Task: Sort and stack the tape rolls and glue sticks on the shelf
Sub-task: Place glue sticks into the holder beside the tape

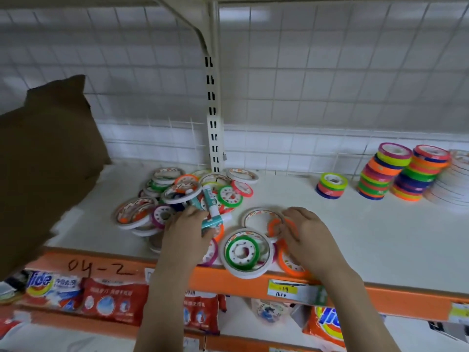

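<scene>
With left hand (186, 233) fingers clamped on the glue stick (212, 222) and right hand (308, 237) fingers curled on the orange tape roll (275, 227), I'd lift each clear of the loose pile (177, 196) separately.

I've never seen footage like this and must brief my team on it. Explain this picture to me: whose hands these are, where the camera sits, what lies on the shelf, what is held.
There is no machine here. One camera, worn on a person's head, looks forward and down, so both hands reach in from the bottom edge.

The white shelf belongs to a shop rack with an orange front strip. On it lies a loose pile of tape rolls, flat rings in white, green, orange and purple, with teal glue sticks among them. To the right stand finished stacks of coloured rolls.

The left hand has its fingers curled round a glue stick at the pile's edge. The right hand rests on an orange roll beside a green roll lying in a white ring; whether it grips that roll is unclear.
</scene>
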{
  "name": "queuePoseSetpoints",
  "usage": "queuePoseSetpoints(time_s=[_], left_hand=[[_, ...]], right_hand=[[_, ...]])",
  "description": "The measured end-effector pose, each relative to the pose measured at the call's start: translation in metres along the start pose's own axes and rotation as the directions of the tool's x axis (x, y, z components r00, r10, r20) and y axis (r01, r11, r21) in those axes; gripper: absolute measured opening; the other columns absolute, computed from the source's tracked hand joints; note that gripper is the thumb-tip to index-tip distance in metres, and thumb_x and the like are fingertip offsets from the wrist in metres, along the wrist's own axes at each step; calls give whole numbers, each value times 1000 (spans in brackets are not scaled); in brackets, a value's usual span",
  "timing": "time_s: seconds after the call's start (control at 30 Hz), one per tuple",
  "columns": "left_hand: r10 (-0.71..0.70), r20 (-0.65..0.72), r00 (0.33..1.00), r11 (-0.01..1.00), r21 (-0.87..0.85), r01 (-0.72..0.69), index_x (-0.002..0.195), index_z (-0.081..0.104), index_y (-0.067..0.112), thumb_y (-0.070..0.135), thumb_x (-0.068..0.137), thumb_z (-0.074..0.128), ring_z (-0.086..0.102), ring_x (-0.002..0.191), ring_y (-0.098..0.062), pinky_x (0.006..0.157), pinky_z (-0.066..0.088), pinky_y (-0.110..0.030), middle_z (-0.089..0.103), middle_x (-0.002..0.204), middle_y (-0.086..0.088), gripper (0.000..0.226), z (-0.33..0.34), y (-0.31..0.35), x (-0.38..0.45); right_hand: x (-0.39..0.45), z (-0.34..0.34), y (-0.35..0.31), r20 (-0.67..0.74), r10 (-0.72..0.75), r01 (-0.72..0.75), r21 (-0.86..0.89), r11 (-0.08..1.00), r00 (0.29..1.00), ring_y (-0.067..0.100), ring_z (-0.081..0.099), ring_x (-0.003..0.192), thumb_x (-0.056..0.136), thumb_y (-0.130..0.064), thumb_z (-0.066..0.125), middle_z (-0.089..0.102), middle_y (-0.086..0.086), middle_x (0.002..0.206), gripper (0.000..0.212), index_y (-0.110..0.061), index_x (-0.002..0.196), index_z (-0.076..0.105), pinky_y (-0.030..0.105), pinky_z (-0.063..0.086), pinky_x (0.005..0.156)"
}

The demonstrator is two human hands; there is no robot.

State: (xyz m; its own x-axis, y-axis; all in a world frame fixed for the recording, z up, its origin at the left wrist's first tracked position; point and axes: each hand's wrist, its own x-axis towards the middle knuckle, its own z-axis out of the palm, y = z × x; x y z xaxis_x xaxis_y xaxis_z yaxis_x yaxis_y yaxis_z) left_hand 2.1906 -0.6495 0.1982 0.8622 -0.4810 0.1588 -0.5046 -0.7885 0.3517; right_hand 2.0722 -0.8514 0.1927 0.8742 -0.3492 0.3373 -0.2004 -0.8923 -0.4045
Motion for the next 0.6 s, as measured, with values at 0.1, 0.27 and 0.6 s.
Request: queuePoseSetpoints(time_s=[0.1,0.27,0.6], left_hand=[[-13,0,1000,999,37,13,127,53,18,37,90,56,50,114,-21,96,42,-38,46,129,-1,41,2,-1,4],[-22,-22,999,999,41,23,123,58,22,39,90,56,49,113,-23,97,41,-40,41,127,-3,38,11,2,10],[40,-127,991,999,-22,-44,114,53,19,35,96,44,51,108,-20,87,42,-35,57,113,-1,26,-3,-1,12]], right_hand=[[4,6,-3,-9,-28,28,-6,1000,1000,36,62,95,84,-24,47,67,15,105,37,-3,107,66,41,51,85],[3,12,0,-16,-26,26,-21,999,1000,34,61,98,85,-25,48,66,14,107,38,-4,111,65,39,50,87],[21,10,-14,3,-66,66,-15,998,998,28,49,120,93,-19,51,55,10,130,37,-7,127,55,32,37,101]])
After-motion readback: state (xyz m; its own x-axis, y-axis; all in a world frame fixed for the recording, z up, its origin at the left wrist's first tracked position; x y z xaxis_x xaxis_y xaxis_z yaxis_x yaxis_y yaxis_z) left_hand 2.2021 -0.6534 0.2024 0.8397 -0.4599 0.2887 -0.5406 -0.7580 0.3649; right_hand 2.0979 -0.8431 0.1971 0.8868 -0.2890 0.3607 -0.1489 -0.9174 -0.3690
